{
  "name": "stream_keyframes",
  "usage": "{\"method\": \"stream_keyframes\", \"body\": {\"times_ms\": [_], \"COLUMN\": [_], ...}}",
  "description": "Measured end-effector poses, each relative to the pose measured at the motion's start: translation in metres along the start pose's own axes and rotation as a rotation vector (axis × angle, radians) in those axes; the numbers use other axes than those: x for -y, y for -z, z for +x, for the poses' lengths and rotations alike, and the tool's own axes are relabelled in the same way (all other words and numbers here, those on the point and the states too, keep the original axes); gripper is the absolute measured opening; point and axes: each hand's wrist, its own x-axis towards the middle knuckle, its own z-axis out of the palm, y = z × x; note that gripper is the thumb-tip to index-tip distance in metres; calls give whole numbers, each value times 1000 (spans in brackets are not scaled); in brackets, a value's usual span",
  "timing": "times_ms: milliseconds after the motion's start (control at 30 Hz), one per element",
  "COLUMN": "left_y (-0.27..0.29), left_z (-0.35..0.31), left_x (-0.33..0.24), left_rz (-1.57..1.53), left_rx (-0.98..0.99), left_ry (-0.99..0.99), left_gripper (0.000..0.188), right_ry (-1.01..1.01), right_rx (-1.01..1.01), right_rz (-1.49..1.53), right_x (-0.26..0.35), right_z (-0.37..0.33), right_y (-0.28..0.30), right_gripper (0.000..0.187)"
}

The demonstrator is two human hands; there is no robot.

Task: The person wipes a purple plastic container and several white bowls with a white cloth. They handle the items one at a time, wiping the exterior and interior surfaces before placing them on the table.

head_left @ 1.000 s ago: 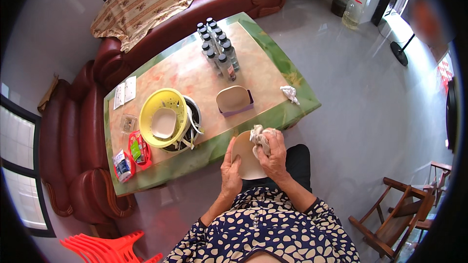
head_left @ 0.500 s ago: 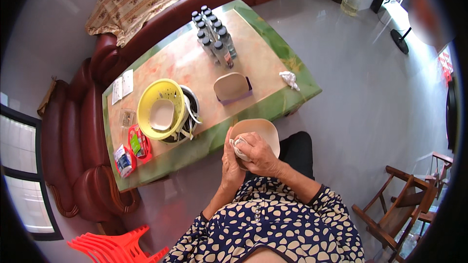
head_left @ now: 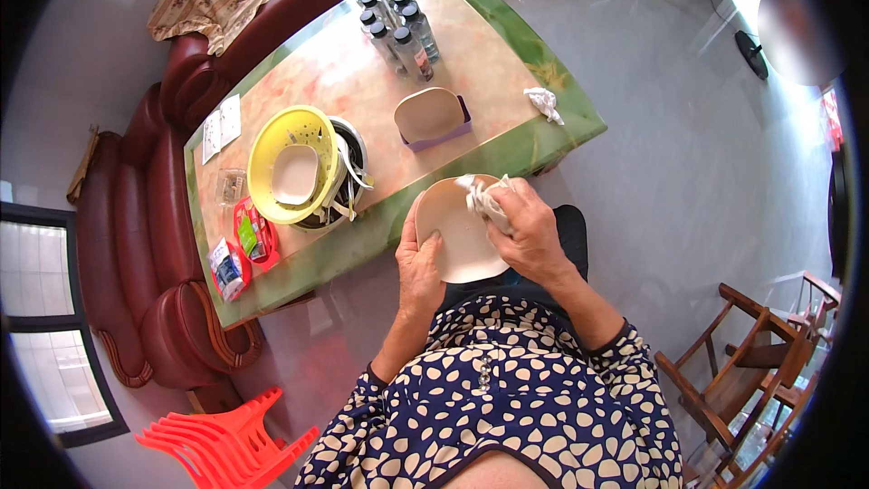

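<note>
A beige rounded-square plate (head_left: 463, 244) is held over my lap, just off the near edge of the table. My left hand (head_left: 420, 263) grips its left rim, thumb on the inner face and fingers behind. Bunched in my right hand (head_left: 532, 234) is a white cloth (head_left: 485, 202), pressed at the upper right part of the plate. On the table beyond, a similar beige plate (head_left: 427, 115) stands on edge in a purple holder (head_left: 439, 139). A small beige bowl (head_left: 295, 174) sits inside a yellow basin (head_left: 263, 158) to the left.
Dark-capped bottles (head_left: 412, 54) stand grouped at the back of the green-edged table (head_left: 566, 118). A crumpled white tissue (head_left: 543, 104) lies at its right. Red baskets (head_left: 256, 231) with packets are at its left. Red plastic stools (head_left: 217, 439) and a wooden chair (head_left: 724, 371) stand nearby.
My right hand has moved up and right with the cloth, from the plate's left side to its upper right. My left hand now holds the left rim, and the plate's inner face shows more.
</note>
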Motion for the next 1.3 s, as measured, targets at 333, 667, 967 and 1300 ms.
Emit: {"method": "stream_keyframes", "body": {"times_ms": [333, 667, 967, 1300], "left_y": [8, 2, -1, 34], "left_z": [-6, -6, -6, 3], "left_x": [8, 4, -4, 1], "left_rz": [-8, 81, -60, 232], "left_rx": [-77, 40, -28, -79], "left_ry": [17, 43, 6, -98], "left_gripper": [52, 60, 42, 41], "right_ry": [97, -177, 78, 263], "right_rx": [413, -66, 238, 368], "right_rz": [48, 269, 101, -311], "right_x": [12, 5, 9, -1], "right_z": [-24, 3, -4, -22], "right_y": [-24, -29, -51, -34], "right_gripper": [30, 40, 32, 16]}}
